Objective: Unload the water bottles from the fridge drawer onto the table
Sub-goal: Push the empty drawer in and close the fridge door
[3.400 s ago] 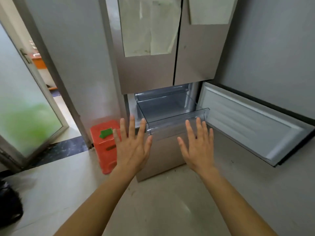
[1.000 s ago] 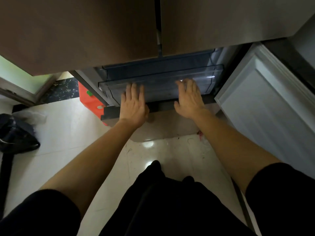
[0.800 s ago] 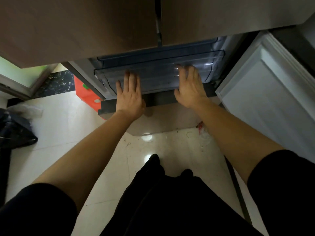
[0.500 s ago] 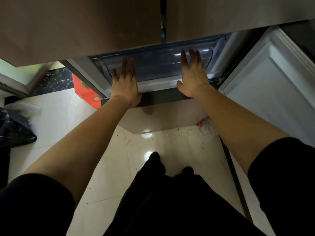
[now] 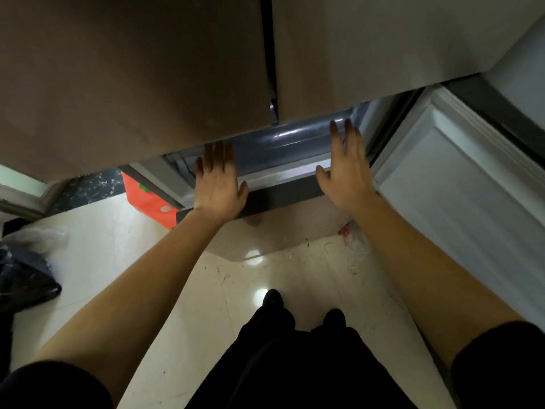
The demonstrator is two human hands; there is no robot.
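Glossy cream floor tiles (image 5: 295,270), flecked with scraps, lie nearest, with a black bag (image 5: 23,278) slumped at the left. The left hand (image 5: 219,184) and right hand (image 5: 345,169) are flat, fingers straight, against the fridge drawer (image 5: 283,143). It now sits deeper under the matte brown upper doors (image 5: 132,84) than half a second ago. Its plastic front is smooth and grey-blue. The white ribbed lower door (image 5: 460,196) stands open at the right.

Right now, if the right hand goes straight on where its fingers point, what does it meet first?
Probably the fridge drawer: the right hand points into it, fingertips perhaps touching it. Depth is unclear.
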